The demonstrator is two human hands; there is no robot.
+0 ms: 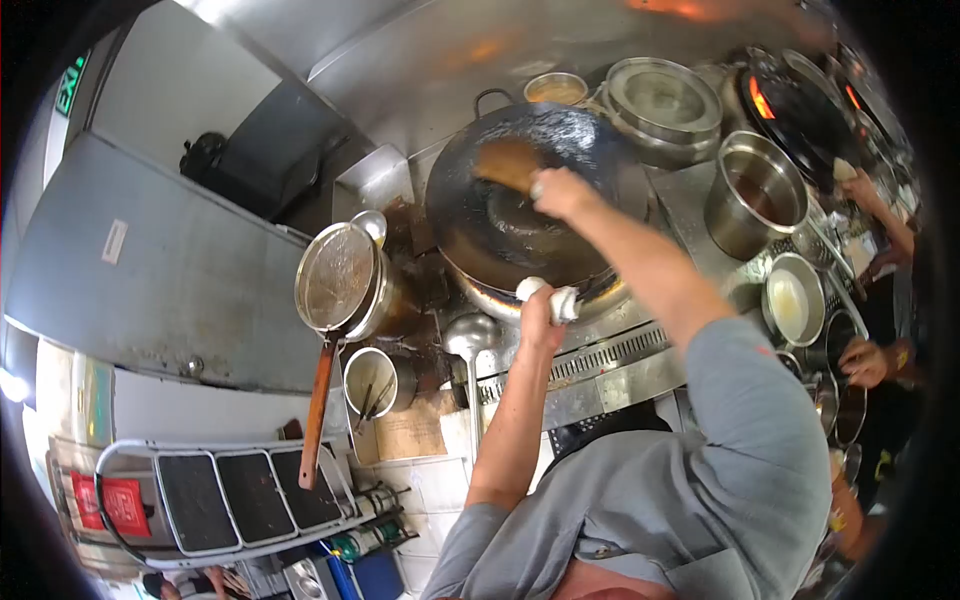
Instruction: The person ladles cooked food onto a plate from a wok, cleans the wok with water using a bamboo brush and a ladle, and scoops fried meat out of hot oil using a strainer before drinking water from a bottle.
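Observation:
A large dark wok [470,225] sits on the stove, its inside wet and shiny, with a loop handle at its far left. My left hand [540,322] is closed around a folded white cloth [563,303] at the wok's near rim. The cloth covers whatever part of the rim it grips. Over the middle of the wok, my right hand [563,193] is closed on a brown wok brush [508,163]. The brush is smeared by motion, so its bristles cannot be made out. Its head points left, against or just above the wok's surface.
Left of the wok, a strainer [337,275] with a wooden handle rests on a pot. A ladle [472,335] and a white container [368,382] stand nearer. Right are a lidded pot [664,100], a deep steel pot [757,195] and a co-worker's hands [865,362].

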